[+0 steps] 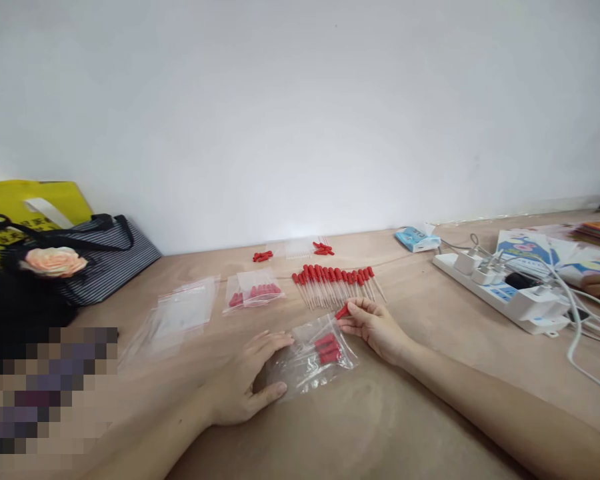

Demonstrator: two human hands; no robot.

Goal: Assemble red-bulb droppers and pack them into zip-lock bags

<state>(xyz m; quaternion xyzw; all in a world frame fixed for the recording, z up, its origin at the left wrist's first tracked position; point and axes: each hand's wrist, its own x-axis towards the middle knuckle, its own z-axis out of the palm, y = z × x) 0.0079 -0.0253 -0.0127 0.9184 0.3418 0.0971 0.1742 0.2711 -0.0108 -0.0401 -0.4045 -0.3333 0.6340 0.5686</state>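
Note:
My right hand point(373, 327) pinches a red rubber dropper bulb point(342, 311) just above the far right corner of a clear zip bag point(297, 367). Inside that bag lie several red bulbs point(328, 349). My left hand point(253, 380) rests at the bag's left edge, fingers and thumb spread, with nothing gripped. Just beyond the bag is a row of glass droppers point(330, 287) with red bulbs on their far ends. Two overlapping zip bags point(253, 290) with red bulbs in them lie to the left of the row.
Flat clear bags point(185, 308) lie at left. Near the wall are small heaps of loose red bulbs point(263, 256) beside clear plastic. A power strip point(500, 297) with plugs and cables, and a tissue pack point(417, 238), sit right. Striped point(105, 257) and yellow bags point(55, 200) stand far left.

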